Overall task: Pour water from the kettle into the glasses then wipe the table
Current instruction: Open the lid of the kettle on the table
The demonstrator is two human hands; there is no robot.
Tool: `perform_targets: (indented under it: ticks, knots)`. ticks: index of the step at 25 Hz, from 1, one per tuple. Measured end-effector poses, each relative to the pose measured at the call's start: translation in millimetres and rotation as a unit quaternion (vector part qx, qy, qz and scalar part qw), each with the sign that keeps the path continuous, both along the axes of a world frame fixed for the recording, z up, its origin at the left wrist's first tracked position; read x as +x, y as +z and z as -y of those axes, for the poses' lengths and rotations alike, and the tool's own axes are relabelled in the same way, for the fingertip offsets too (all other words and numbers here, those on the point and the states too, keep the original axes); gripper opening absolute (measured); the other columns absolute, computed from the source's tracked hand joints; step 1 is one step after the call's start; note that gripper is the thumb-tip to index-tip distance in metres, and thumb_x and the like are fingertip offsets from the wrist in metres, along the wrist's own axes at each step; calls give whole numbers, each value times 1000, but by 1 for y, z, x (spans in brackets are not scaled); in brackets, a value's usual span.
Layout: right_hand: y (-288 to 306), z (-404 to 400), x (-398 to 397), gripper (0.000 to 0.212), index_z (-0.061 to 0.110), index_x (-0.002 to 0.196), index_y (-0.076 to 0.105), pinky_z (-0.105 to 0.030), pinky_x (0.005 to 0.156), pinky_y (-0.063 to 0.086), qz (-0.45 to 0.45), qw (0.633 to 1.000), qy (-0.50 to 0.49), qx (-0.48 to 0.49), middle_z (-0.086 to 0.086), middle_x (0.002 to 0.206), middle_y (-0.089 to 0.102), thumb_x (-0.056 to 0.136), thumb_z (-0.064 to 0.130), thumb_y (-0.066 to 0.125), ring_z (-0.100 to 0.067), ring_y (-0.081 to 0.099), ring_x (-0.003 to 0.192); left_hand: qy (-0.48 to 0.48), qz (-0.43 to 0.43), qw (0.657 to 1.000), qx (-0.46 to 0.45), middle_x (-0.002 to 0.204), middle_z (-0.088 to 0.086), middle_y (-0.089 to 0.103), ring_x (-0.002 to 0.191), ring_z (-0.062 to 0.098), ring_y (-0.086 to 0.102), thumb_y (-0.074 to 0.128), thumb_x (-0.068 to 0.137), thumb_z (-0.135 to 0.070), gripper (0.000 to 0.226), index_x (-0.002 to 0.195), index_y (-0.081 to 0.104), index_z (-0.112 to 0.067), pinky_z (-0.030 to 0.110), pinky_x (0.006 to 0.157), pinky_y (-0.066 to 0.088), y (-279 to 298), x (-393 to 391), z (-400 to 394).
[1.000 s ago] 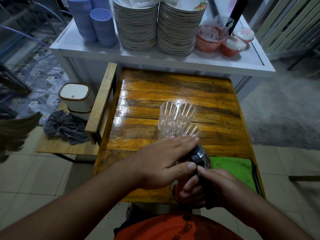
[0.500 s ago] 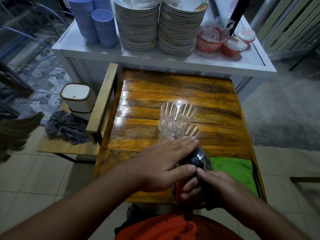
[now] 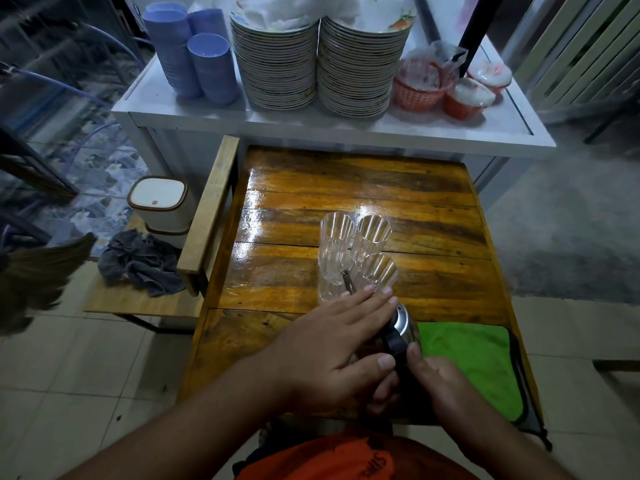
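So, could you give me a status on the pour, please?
Left hand flat atop kettle; right hand grips its handle. Spout at glasses. Cloth off to the right.

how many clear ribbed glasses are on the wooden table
3 clear ribbed glasses show: back left, back right, front right, clustered together. A fourth may hide front left behind the left hand.

We see the table (image 3: pixel 346 188) in amber-brown wood with dark grain streaks. The cloth (image 3: pixel 474 358) is bright green, the glasses (image 3: pixel 372 233) are clear with vertical ribs, the kettle (image 3: pixel 403 322) is silver and black — and the stacked bowls (image 3: pixel 211 67) are lilac-blue, the rag (image 3: pixel 138 261) grey.
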State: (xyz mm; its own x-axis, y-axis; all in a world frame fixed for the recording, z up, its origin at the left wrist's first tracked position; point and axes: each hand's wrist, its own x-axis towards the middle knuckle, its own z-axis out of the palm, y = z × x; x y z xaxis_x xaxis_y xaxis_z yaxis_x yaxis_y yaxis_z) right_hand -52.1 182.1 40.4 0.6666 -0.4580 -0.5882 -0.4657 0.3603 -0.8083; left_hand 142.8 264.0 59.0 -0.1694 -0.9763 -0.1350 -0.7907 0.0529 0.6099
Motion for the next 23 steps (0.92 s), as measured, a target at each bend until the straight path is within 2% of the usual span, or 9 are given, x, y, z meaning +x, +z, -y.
perform_targets:
  ticks: [2,5,8,13,16,17,19,21,23]
  knots:
    - [-4,0,0,102,-4,79,78,-40,81,60,4,1000,-9,-17,-28,83,77,57,94,54,-41,76,85,3,3,1000,-8,165,-13,-1,148,-3,-12,17,93,-62,74,158,6,-27,29,122,0,0,-2,-1]
    - [-7,0,0,103,-5,79,77,-41,80,59,14,999,-19,-30,-28,82,77,57,93,56,-46,74,86,11,8,1000,-22,165,-12,1,149,-1,-11,19,93,-61,74,158,8,-27,30,122,0,0,-4,-3]
    - [-9,-1,0,101,-6,80,78,-48,83,58,21,999,-20,-39,-27,82,78,60,91,57,-47,74,86,16,13,999,-31,165,-11,3,149,-1,-12,20,94,-61,74,158,8,-26,28,122,-3,2,-5,-5]
    - [-5,0,2,99,-3,79,78,-38,75,57,18,998,-8,-54,-24,80,78,61,91,55,-45,74,84,19,20,999,-44,166,-11,3,149,0,-11,23,95,-60,73,158,8,-25,33,123,1,4,-5,-5]
    - [1,1,4,99,-2,78,79,-24,62,54,19,998,-2,-60,-22,77,79,63,92,53,-31,76,72,24,17,998,-52,166,-11,3,149,0,-11,23,95,-59,73,158,9,-25,32,123,1,7,-4,-5]
    - [4,2,5,97,-3,76,78,-21,57,51,22,998,-3,-58,-21,74,78,65,89,53,-25,75,66,25,14,998,-54,166,-11,3,149,0,-11,24,95,-59,73,158,9,-25,32,123,1,9,-3,-4]
    - [10,2,8,82,-6,70,77,-18,51,49,31,999,-16,-42,-21,68,77,78,72,51,-19,72,57,28,11,998,-62,166,-11,4,149,0,-10,25,95,-59,73,158,10,-25,32,123,2,12,-1,-1]
    - [17,5,13,73,-9,71,75,-20,52,52,38,999,-27,-24,-27,71,76,85,55,42,-24,74,60,31,10,997,-71,166,-11,4,150,1,-9,25,95,-58,72,158,9,-26,35,123,5,14,4,5]
    - [27,8,19,76,-15,78,72,-20,49,51,37,999,-26,-10,-33,77,74,87,54,40,-30,74,63,34,8,996,-79,166,-11,5,150,1,-8,24,95,-58,72,158,9,-26,37,123,7,17,9,10]
